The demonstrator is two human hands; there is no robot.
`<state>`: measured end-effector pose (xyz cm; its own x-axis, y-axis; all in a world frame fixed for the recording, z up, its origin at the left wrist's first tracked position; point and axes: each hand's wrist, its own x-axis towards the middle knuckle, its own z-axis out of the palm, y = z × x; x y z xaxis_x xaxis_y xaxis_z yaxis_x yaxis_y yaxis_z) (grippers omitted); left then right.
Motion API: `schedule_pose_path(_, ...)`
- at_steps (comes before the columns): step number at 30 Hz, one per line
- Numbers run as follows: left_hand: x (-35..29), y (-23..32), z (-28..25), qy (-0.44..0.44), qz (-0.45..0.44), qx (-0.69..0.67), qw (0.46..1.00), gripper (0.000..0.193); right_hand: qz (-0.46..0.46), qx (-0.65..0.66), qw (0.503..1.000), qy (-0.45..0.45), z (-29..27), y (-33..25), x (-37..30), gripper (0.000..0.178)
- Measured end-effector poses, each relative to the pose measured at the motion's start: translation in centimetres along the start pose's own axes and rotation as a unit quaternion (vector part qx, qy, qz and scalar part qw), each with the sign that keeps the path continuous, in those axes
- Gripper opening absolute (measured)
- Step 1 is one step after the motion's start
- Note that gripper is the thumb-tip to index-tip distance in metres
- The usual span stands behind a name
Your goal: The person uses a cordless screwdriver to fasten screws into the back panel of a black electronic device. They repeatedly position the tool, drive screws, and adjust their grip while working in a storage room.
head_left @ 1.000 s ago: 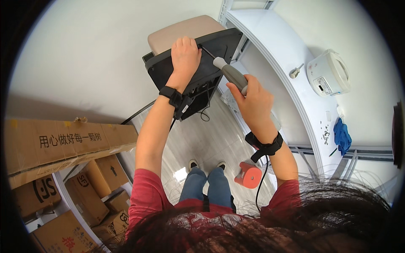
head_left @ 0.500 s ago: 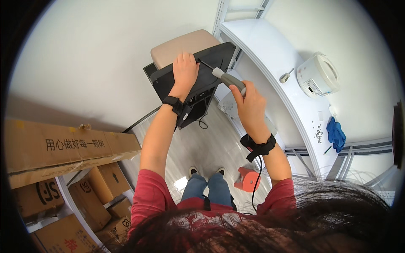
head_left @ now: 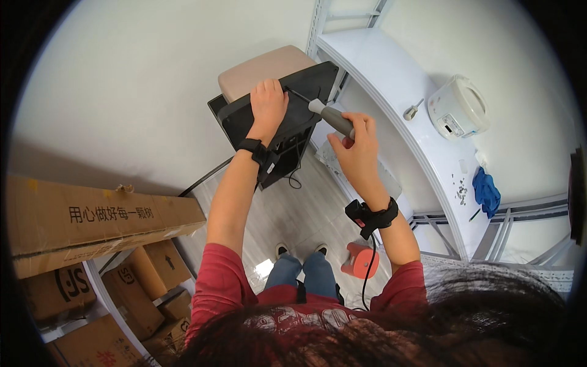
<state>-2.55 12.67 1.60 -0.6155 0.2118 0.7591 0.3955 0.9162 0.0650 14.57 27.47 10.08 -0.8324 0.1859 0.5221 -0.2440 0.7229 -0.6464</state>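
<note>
A black flat monitor [head_left: 309, 85] lies back side up on a beige padded stool [head_left: 257, 70], its stand hanging toward me. My left hand [head_left: 268, 103] rests on the back panel, fingers curled at the spot where the tool tip meets it. My right hand [head_left: 358, 137] grips a grey-handled screwdriver [head_left: 330, 114]; its thin shaft points up-left onto the panel beside my left fingers.
A white table [head_left: 391, 92] at the right carries a white rice cooker [head_left: 457, 107], a small tool [head_left: 411, 111], a blue cloth [head_left: 487, 191] and small parts. Cardboard boxes [head_left: 92, 217] fill shelving at the left. An orange object [head_left: 359, 260] stands on the floor by my feet.
The view has shifted slightly, so monitor and hands sit lower and further left in the picture. Both hands keep their hold; the screwdriver tip stays on the back panel.
</note>
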Motion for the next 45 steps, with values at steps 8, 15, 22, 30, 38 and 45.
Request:
schedule_pose_path(8,0.3,-0.8,0.4,0.012,0.014,-0.017,1.0,0.029,0.066,-0.121,0.99,-0.034,1.1,0.9,-1.0,0.035)
schedule_pose_path(15,0.6,-1.4,0.8,0.019,0.025,0.007,0.999,0.028,0.0,-0.002,0.999,-0.035,2.9,2.8,-2.3,0.043)
schedule_pose_path(22,0.8,-1.3,0.9,0.035,0.033,0.014,0.999,0.028,0.0,-0.016,0.999,-0.035,4.3,4.0,-3.2,0.043)
schedule_pose_path(30,0.6,-1.2,0.9,0.007,0.024,0.025,0.999,0.027,-0.087,0.008,0.993,0.075,4.4,3.7,-1.4,0.037)
schedule_pose_path(38,0.7,-1.1,0.8,0.043,0.032,0.016,0.998,0.029,-0.163,-0.018,0.986,0.033,4.3,4.9,-2.4,0.035)
schedule_pose_path(45,0.6,-1.2,0.8,0.038,0.031,0.022,0.999,0.029,0.013,-0.062,0.998,-0.024,2.8,4.2,-2.1,0.036)
